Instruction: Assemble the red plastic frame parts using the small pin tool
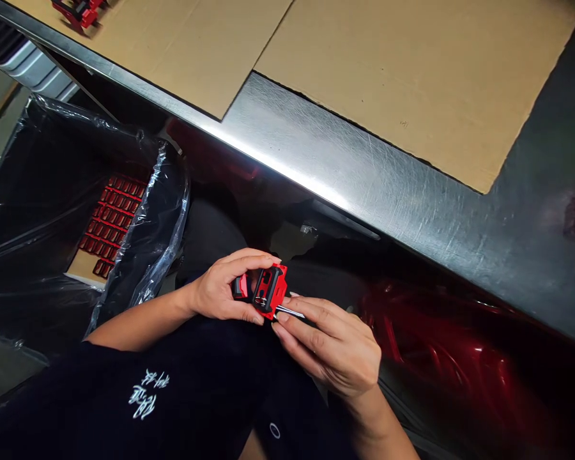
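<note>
My left hand point(225, 284) is closed on a small red-and-black plastic part point(274, 287), its thumb and fingers curled round opposite edges. A black end with a red face point(241, 286) shows inside the curl of that hand; whether it belongs to the same part I cannot tell. Between the fingertips of my right hand point(333, 342) is a slim shiny metal tool point(291, 312), pointing left at the part's lower right edge. The tool's tip is too small to make out, and its back end is hidden by the hand. Both hands are above my lap.
A steel table point(364, 172) with cardboard sheets point(393, 83) runs across the top. Another red-and-black piece point(81, 14) lies at its far left. On my left stands a bin lined with black plastic point(38, 166), holding rows of red-and-black parts point(110, 220). Red plastic point(460, 358) lies at right.
</note>
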Available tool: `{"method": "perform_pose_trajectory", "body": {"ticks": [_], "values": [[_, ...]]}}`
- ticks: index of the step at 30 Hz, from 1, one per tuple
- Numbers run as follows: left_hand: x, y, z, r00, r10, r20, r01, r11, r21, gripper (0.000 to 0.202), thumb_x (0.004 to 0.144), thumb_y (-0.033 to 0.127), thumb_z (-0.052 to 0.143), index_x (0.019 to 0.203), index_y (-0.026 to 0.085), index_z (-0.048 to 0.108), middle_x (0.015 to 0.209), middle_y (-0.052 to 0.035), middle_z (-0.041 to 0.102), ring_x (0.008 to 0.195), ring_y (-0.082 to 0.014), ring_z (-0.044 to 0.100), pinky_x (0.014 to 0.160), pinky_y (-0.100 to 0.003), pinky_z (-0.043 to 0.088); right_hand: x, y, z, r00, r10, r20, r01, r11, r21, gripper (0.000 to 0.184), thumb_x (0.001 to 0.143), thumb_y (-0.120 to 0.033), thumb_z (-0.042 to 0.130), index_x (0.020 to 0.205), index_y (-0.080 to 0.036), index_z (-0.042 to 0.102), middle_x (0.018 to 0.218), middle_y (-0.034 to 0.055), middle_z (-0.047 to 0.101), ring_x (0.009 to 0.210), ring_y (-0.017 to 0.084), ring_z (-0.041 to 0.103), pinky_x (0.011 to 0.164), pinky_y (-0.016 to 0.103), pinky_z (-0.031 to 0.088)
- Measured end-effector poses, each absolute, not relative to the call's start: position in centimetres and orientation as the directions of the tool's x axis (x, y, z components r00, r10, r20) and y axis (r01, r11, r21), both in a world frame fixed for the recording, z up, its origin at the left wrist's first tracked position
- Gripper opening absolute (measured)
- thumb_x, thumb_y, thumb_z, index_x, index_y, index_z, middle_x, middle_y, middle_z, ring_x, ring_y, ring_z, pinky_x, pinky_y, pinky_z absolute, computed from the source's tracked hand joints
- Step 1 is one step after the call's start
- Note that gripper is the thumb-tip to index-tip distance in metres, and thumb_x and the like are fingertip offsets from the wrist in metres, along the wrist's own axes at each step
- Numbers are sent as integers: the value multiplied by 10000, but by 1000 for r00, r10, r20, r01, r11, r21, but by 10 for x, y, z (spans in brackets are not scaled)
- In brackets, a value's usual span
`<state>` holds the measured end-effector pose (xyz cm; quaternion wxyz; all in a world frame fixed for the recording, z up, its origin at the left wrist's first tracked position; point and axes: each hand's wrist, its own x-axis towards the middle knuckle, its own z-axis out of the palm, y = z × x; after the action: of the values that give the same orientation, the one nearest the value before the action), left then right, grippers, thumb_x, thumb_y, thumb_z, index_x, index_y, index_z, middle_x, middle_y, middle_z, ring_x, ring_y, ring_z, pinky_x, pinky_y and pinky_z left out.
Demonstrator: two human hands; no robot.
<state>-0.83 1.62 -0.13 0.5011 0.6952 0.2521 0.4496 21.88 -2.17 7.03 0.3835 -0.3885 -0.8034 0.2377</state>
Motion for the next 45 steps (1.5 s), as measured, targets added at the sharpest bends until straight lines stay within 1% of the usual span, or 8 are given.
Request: {"method": "perform_pose_trajectory", "body": {"ticks": [12,24,30,33,35,38,42,45], "values": [[-10,18,3,496,793,355,-54,-380,924,917,699,471,914,1488,239,508,1300,-180,698,1185,-298,693,1018,-460,587,218,-20,74,-456,791,409,413,594,-690,165,878,-93,748,1015,-184,764,945,72,828,859,219,812,802,316,708],[-11,18,7,508,805,306,49,-382,923,901,723,412,879,1511,220,486,1265,-163,678,1091,-273,691,950,-427,605,214,-21,77,-526,723,449,488,688,-536,137,898,-84,735,1019,-145,757,932,77,830,828,206,812,862,322,698],[-13,16,3,467,841,274,-13,-303,953,863,687,354,906,1462,248,542,1298,-140,667,1163,-279,663,1029,-431,559,209,-23,74,-509,716,478,504,698,-509,131,893,-74,743,1017,-113,754,950,97,828,858,211,811,903,330,689],[-13,12,0,409,893,187,-142,-140,980,852,663,350,935,1432,267,577,1338,-130,663,1201,-277,654,1043,-400,539,214,-21,75,-472,733,490,508,680,-529,147,889,-69,749,1024,-126,745,955,85,828,872,199,808,911,314,681],[-13,9,-3,390,917,81,-310,48,950,822,680,343,930,1423,302,580,1408,-125,633,1098,-234,692,936,-337,575,223,-13,73,-413,769,487,569,636,-522,202,876,-78,771,1060,-152,738,968,70,826,862,200,805,867,310,683],[-10,6,-5,424,905,-12,-540,264,799,774,718,304,893,1416,361,565,1543,-126,537,848,-140,699,693,-247,574,247,16,63,-204,821,533,761,476,-442,306,841,-168,834,1129,-214,741,995,51,820,861,236,797,800,349,669],[-9,3,-5,452,892,-21,-606,324,727,767,700,272,890,1390,361,568,1621,-140,452,821,-144,708,607,-232,557,287,81,39,85,790,607,920,171,-353,324,836,-385,841,1078,-180,780,975,87,815,903,311,781,839,450,626],[-10,1,-5,443,896,2,-585,287,759,776,707,272,900,1394,348,547,1629,-159,437,840,-154,726,623,-236,575,311,126,21,235,853,465,921,-44,-386,312,762,-353,894,995,-171,791,980,121,812,956,328,764,894,488,589]]}}
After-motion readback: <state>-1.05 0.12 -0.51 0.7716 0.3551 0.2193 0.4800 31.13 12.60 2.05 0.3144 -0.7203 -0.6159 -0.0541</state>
